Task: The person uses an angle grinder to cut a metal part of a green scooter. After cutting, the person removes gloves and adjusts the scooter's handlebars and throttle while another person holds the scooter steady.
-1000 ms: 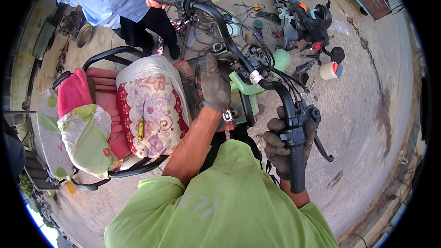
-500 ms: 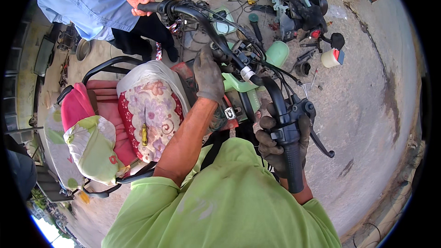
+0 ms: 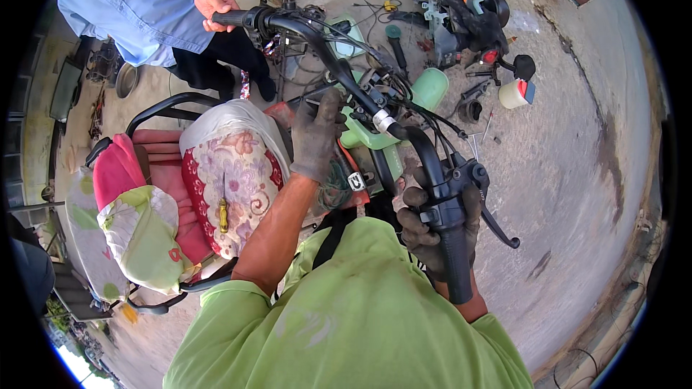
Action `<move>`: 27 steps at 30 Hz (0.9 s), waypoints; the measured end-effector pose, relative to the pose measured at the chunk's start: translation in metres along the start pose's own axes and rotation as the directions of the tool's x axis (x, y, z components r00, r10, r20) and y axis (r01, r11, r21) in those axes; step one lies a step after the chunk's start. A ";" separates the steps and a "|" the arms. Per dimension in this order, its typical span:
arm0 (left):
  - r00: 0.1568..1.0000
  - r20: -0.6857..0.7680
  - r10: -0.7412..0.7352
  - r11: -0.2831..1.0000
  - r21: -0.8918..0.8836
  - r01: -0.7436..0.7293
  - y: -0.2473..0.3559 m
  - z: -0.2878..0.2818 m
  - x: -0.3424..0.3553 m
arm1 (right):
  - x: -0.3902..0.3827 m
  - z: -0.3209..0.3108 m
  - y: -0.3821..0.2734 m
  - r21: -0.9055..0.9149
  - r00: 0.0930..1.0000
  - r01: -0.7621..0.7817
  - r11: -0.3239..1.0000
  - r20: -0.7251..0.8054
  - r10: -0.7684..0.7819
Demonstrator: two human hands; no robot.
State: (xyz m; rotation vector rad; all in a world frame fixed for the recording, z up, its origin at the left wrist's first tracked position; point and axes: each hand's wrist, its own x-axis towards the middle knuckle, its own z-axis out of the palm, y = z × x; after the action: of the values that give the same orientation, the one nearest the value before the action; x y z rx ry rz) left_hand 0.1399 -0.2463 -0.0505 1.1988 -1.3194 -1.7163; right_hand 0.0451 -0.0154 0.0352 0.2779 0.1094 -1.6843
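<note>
A black handlebar (image 3: 328,57) with a silver band runs slantwise across the view, cables hanging from it. My right hand (image 3: 422,234), in a grey work glove, is wrapped round its near end, at the switch housing (image 3: 443,210) just above the black rubber grip (image 3: 457,263). A brake lever (image 3: 499,227) sticks out beyond that hand. My left hand (image 3: 316,137), also gloved, is just left of the bar, above the vehicle's front. Its fingers are curled; what they hold, if anything, is hidden.
Across from me a person in a blue shirt (image 3: 148,7) touches the far grip. At left, a cushioned seat holds a floral cushion (image 3: 238,151) with a yellow-handled screwdriver (image 3: 224,212) on it. Vehicle parts (image 3: 468,29), tools and a white container (image 3: 514,94) lie on the concrete.
My left hand has drawn back from the middle of the handlebar, toward me and slightly left. The bar has shifted slightly left; my right hand still grips it.
</note>
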 end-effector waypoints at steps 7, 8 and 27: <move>0.968 0.210 -0.140 0.890 -0.401 0.216 0.039 -0.020 0.007 | 0.001 -0.002 0.001 -0.026 1.000 0.002 1.000 0.030 -0.001; 0.975 0.201 -0.097 0.865 -0.467 0.182 0.040 -0.023 0.007 | 0.001 -0.001 0.000 -0.022 1.000 -0.003 1.000 0.027 0.004; 0.953 0.267 -0.139 0.947 -0.246 0.207 0.019 -0.011 -0.020 | 0.002 -0.006 -0.002 -0.043 0.998 -0.001 0.999 0.063 0.004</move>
State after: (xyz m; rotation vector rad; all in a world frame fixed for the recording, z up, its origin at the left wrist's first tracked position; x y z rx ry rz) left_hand 0.1571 -0.2375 -0.0272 0.9909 -1.0918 -2.1540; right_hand 0.0441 -0.0153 0.0288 0.1928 0.0983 -1.6848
